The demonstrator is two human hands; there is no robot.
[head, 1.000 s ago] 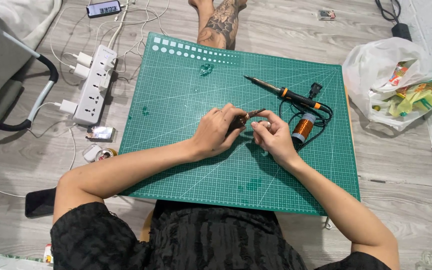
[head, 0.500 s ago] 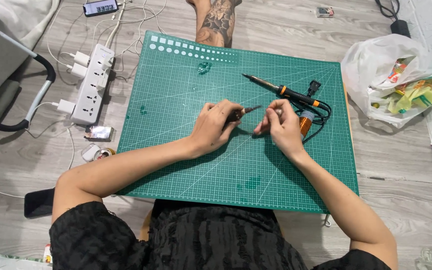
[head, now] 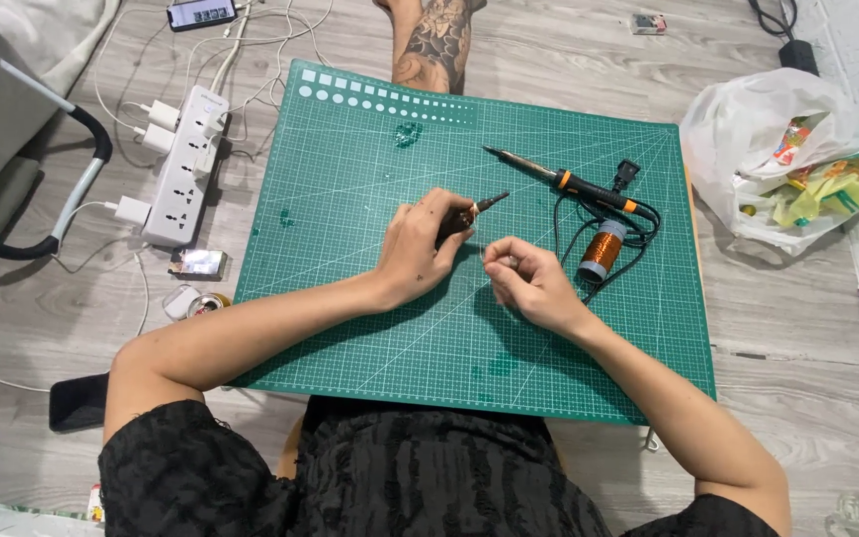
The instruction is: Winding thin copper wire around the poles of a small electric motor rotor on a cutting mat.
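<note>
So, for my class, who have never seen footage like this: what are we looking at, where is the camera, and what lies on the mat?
The camera sits on a person's head and looks down at their own two bare hands. They work over a green gridded cutting mat on a grey wooden floor. The left hand grips a small dark pointed tool. The right hand is curled, pinching something too small to tell. Beside it lie an orange-and-black soldering iron and a spool of copper wire. A white power strip sits left of the mat.
</note>
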